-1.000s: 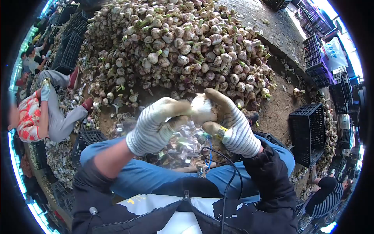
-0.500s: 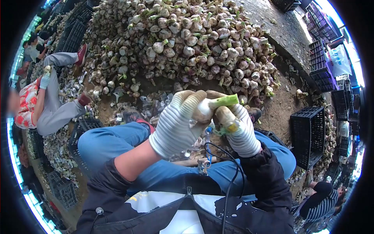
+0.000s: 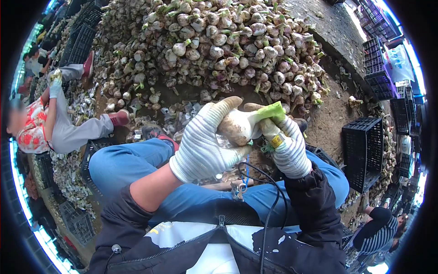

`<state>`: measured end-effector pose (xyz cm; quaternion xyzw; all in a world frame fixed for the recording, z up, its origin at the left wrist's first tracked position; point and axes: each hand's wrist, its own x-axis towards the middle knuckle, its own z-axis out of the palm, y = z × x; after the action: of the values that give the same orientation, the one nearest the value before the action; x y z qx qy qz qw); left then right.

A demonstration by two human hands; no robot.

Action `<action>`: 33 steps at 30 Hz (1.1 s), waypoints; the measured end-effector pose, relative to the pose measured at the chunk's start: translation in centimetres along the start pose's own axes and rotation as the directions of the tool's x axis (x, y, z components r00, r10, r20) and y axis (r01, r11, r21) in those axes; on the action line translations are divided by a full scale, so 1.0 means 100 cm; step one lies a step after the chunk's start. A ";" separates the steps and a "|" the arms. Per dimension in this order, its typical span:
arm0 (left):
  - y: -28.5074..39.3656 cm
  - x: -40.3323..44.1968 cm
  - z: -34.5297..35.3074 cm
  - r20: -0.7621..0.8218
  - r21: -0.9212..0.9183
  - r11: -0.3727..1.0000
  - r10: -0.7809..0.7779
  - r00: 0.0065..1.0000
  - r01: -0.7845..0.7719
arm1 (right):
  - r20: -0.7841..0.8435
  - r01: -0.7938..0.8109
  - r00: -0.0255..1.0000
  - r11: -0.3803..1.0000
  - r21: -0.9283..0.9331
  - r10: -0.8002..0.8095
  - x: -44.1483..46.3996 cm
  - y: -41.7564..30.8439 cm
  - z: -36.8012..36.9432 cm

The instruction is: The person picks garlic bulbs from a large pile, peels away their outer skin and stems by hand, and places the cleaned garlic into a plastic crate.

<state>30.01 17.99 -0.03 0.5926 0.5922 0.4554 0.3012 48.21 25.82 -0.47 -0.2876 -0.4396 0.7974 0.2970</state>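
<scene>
A garlic bulb (image 3: 236,128) with dirt on its skin and a thick green stem lies between my two gloved hands, above my lap. My left hand (image 3: 207,139), in a white ribbed glove with brown fingertips, wraps the round side of the bulb. Around the stem close the fingers of my right hand (image 3: 285,144), which wears a matching glove with a yellow band on a finger. Whether that hand also has a small tool in it I cannot make out. Loose papery skins lie on the ground below the hands.
A large heap of garlic bulbs (image 3: 219,50) rises in front of me. To the right stands a black plastic crate (image 3: 362,153), with stacked crates (image 3: 378,68) farther back. On the left a person in grey trousers (image 3: 80,123) sits nearby. A black cable (image 3: 278,192) hangs before my chest.
The bulb has turned so more of its round side shows, and my left fingers have opened wider around it. The person at left has shifted a leg.
</scene>
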 end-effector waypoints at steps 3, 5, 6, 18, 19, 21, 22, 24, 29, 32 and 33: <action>-0.001 -0.001 0.000 0.179 -0.594 0.757 -0.204 0.963 0.271 | 0.031 0.069 0.998 0.955 -0.288 -0.063 -0.003 -0.011 -0.004; -0.002 0.004 -0.003 0.445 -0.857 0.167 -0.235 0.864 0.487 | 0.080 0.105 0.994 0.903 -0.416 -0.079 -0.004 -0.016 -0.009; -0.006 0.005 -0.008 0.548 -0.832 -0.009 -0.177 0.818 0.555 | 0.113 0.131 0.989 0.898 -0.421 -0.091 -0.003 -0.017 -0.010; -0.009 0.008 0.005 0.414 -0.838 0.209 -0.358 0.837 0.504 | -0.022 0.227 0.949 0.732 -0.642 -0.313 0.003 -0.005 -0.002; -0.008 0.007 0.019 0.095 -0.606 0.724 -0.346 0.933 0.330 | -0.087 0.160 0.965 0.822 -0.546 -0.246 0.001 -0.004 0.003; -0.007 0.007 0.016 0.125 -0.601 0.724 -0.333 0.935 0.339 | -0.008 0.257 0.936 0.697 -0.669 -0.353 -0.001 -0.003 -0.001; -0.006 0.008 0.011 0.139 -0.598 0.725 -0.326 0.935 0.342 | 0.040 0.304 0.916 0.623 -0.721 -0.400 0.000 -0.002 -0.002; -0.004 0.012 -0.004 0.358 -0.711 0.563 -0.226 0.906 0.422 | -0.016 0.274 0.925 0.694 -0.666 -0.381 0.003 -0.005 -0.003; -0.008 0.012 0.001 0.376 -0.809 0.362 -0.288 0.881 0.464 | 0.117 0.435 0.828 0.496 -0.752 -0.548 0.001 -0.003 -0.008; -0.021 0.013 0.011 0.112 -0.788 0.515 -0.418 0.902 0.337 | 0.328 0.545 0.782 0.325 -0.773 -0.530 -0.002 -0.003 -0.001; -0.017 0.013 0.010 0.106 -0.764 0.541 -0.430 0.896 0.350 | 0.353 0.584 0.744 0.295 -0.756 -0.568 0.000 0.002 -0.001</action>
<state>29.99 19.61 -1.74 0.2384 0.4722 0.6113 0.5887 48.20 25.78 -0.66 -0.2079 -0.8371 0.3294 0.3842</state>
